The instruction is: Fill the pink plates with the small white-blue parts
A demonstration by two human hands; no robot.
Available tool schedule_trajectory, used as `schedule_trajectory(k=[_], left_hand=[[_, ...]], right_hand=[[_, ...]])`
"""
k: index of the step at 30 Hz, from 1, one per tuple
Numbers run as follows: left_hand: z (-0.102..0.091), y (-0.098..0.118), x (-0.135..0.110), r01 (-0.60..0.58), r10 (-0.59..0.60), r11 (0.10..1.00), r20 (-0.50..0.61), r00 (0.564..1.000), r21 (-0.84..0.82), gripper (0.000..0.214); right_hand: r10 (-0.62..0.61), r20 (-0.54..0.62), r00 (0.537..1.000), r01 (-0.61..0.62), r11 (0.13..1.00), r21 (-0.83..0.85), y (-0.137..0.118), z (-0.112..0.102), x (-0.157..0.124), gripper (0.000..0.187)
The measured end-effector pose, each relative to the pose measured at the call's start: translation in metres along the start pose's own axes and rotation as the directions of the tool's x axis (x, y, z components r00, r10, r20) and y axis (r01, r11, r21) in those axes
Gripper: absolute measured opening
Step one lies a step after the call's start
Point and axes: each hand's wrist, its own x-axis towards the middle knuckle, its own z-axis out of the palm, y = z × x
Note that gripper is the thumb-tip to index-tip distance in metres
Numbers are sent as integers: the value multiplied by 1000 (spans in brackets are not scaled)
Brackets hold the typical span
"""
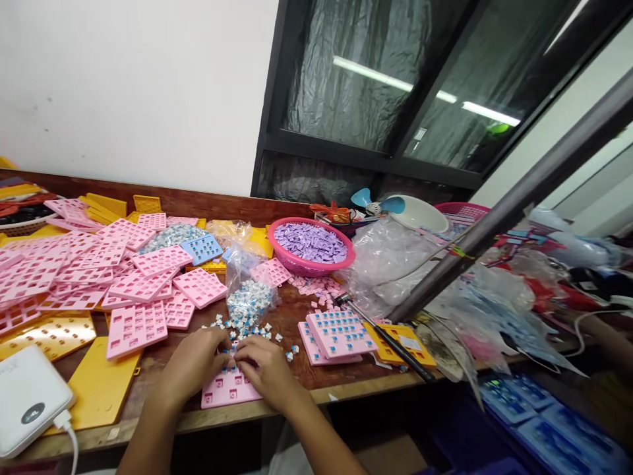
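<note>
the left hand [200, 356] and right hand [267, 366] meet over the pink plate [231, 386] near the edge of the table [291, 311], fingertips nearly together; whether they pinch anything, i cannot tell. pressing askew could jam a part; a stray knuckle could scatter the loose blue-and-white switches [247, 322] just beyond.

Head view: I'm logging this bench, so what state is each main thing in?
Front pink plastic plate, partly filled
Upper pink plastic plate at right, studded with blue pieces
Round pink plastic basket, heaped with purple pieces
Clear plastic bag, holding blue-and-white pieces
White plastic power bank, cable plugged in
</note>
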Motion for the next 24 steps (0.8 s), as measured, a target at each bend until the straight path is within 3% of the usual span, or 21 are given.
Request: schedule_trajectory(k=[5, 9, 14, 24], left_hand=[[9, -1, 7, 21, -20, 999, -7, 1000, 36, 11], [8, -5, 6, 11, -11, 1000, 31, 999, 3, 13], [1, -4, 1, -34, 33, 999, 72, 997, 15, 20], [-4, 14, -4, -32, 13, 967, 77, 997, 254, 17]], right_hand=[[-14, -10, 1000, 13, 999, -30, 6, 6, -1, 16], [-54, 60, 997, 55, 998, -18, 1, -1, -3, 21], [10, 91, 996, -8, 1000, -24, -5, -7, -3, 22], [-37, 167, 985, 56, 992, -113, 3, -7, 17, 15]])
